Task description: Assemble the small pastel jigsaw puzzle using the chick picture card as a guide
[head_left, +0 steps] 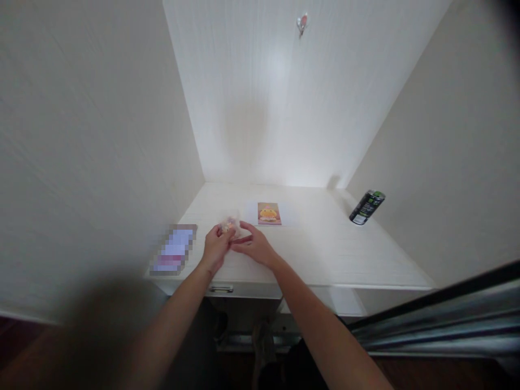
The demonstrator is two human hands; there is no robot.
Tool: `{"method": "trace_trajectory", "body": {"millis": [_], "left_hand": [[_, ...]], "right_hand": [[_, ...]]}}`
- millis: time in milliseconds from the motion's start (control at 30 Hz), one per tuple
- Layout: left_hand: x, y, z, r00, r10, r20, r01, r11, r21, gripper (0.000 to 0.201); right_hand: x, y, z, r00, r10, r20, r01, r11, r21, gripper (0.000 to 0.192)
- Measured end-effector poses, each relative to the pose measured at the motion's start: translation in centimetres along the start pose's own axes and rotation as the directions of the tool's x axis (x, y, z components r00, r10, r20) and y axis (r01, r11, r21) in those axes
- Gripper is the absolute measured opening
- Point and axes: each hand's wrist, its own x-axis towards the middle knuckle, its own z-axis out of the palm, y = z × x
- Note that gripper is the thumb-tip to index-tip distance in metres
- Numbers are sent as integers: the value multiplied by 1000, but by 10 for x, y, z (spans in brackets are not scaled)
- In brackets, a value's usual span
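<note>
A small clear plastic bag point(230, 223) with little multicoloured pieces inside is above the white desk, left of its middle. My left hand point(216, 246) is closed on the bag, thumb on top. At the bag's right side is my right hand point(258, 246), its thumb and fingers curved and spread apart. Its fingertips are close to the bag; whether they touch it I cannot tell. Just beyond my hands lies a picture card point(269, 214) showing a yellow figure, on a pale sheet. What the pieces in the bag are is too small to make out.
A dark can point(367, 207) stands at the right of the desk point(325, 254). A blurred-out phone-like rectangle point(174, 250) lies at the left edge. White panels enclose three sides, with a small hook point(302, 23) on the back one. Below the front edge is a drawer handle point(221, 290).
</note>
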Motion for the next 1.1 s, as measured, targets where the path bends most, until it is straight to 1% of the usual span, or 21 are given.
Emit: {"method": "trace_trajectory", "body": {"millis": [33,67,100,133,167,233,267,300,367,467,567,633,700,800,867,1000,1100], "left_hand": [[1,-1,-2,1000,14,3,-14,1000,4,41],[3,-3,-4,1000,25,12,-26,1000,9,42],[4,-4,-5,999,36,23,-37,999,16,42],[5,-5,-6,998,49,29,-50,998,27,42],[6,-6,-7,998,63,31,-64,997,43,41],[12,-8,-6,996,91,16,-92,992,85,40],[16,-9,-4,994,106,-1,-105,988,110,40],[21,-10,-3,992,123,-23,-118,983,138,40],[31,-12,0,985,156,-72,-139,970,200,40],[44,-16,3,973,194,-128,-145,938,316,41],[48,-17,5,960,227,-164,-132,883,451,46],[46,-15,7,949,258,-180,-121,828,548,51],[43,-12,9,937,294,-188,-108,756,645,58],[40,-8,11,925,332,-185,-80,646,759,69],[41,-8,12,923,345,-170,-69,584,808,72],[45,-12,11,921,374,-107,-99,491,866,71],[45,-14,11,903,425,-62,-148,443,884,64]], "right_hand": [[4,1,-17,999,12,-33,-13,1000,-28,78],[9,3,-36,991,34,-126,-48,993,-112,73],[15,5,-57,967,65,-246,-125,964,-234,65],[22,6,-77,928,103,-358,-243,896,-371,60],[29,8,-96,885,143,-442,-369,795,-481,63],[42,12,-126,846,217,-488,-482,703,-523,80],[48,14,-135,832,264,-489,-526,655,-542,87],[53,16,-141,824,291,-486,-548,628,-553,92],[61,19,-145,814,337,-473,-575,580,-578,100],[70,21,-139,815,368,-447,-579,542,-610,106],[76,21,-134,822,384,-420,-569,528,-631,115],[78,20,-135,827,394,-400,-560,526,-640,116],[78,20,-138,834,402,-377,-548,531,-646,110],[77,24,-142,849,405,-339,-522,552,-651,91],[76,28,-145,862,400,-310,-500,574,-649,79],[78,37,-150,890,373,-261,-450,641,-622,67],[81,41,-155,919,337,-207,-392,720,-573,49]]}}
